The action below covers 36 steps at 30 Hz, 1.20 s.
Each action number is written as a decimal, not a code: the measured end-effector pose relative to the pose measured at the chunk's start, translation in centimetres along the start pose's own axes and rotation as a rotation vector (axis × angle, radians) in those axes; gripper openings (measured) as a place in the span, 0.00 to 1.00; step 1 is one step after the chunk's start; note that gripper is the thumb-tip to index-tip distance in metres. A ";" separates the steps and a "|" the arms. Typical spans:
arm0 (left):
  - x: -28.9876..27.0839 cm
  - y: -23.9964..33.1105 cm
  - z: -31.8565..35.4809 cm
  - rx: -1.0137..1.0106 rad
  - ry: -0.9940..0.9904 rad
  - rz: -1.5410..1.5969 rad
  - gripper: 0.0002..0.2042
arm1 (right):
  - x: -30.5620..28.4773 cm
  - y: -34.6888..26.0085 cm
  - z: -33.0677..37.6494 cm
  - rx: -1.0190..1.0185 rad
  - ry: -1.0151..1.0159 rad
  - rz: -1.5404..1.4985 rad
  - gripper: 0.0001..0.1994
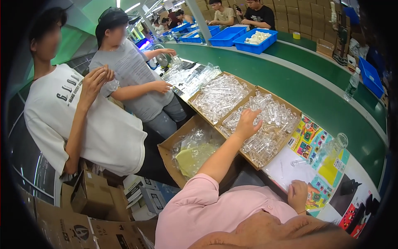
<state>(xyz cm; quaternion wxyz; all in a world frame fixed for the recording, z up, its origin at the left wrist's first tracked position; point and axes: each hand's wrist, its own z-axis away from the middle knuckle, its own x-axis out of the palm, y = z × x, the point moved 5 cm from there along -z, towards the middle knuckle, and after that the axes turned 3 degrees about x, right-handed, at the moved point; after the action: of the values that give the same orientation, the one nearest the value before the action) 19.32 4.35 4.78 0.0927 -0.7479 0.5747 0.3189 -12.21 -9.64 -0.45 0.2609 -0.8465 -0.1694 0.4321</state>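
Observation:
My left hand (248, 123) reaches forward into a flat cardboard tray (295, 110) filled with several clear plastic tubes (269, 139). Its fingers are spread on top of the pile, and I see nothing gripped in them. My right hand (298, 194) rests with curled fingers on a stack of colourful printed cards (317, 143) at the near right. One loose clear tube (298, 162) lies on a white sheet beside those cards. A clear plastic cup-shaped part (340, 140) stands on the cards, farther away.
A second tray of clear tubes (217, 97) sits to the left. An open box with a plastic bag (195, 153) is below it. A green conveyor (290, 79) curves behind, carrying blue bins (255, 41) and a bottle (352, 83). Two people (103, 124) stand at left.

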 end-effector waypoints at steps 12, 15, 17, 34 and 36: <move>0.4 -0.5 0.3 -0.035 -0.102 0.081 0.07 | 0.4 0.8 0.5 0.004 -0.012 0.003 0.04; 0.8 -0.7 0.4 -0.112 -0.143 0.134 0.06 | 0.5 0.9 0.6 -0.002 -0.015 0.005 0.04; 1.1 -1.0 0.5 -0.164 -0.192 0.192 0.06 | 0.6 1.0 0.6 -0.002 -0.021 0.003 0.04; -0.2 0.5 -0.1 -0.140 -0.017 0.169 0.16 | 1.1 2.5 1.2 -0.103 -0.003 -0.045 0.05; -0.7 1.1 -0.5 -0.066 0.014 0.136 0.16 | 1.1 2.1 1.2 -0.044 -0.011 -0.023 0.05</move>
<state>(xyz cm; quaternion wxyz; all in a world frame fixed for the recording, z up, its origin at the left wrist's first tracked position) 18.45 4.28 5.79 0.0419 -0.7122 0.6139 0.3379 -12.47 -10.41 -2.94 0.2464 -0.8475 -0.1901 0.4300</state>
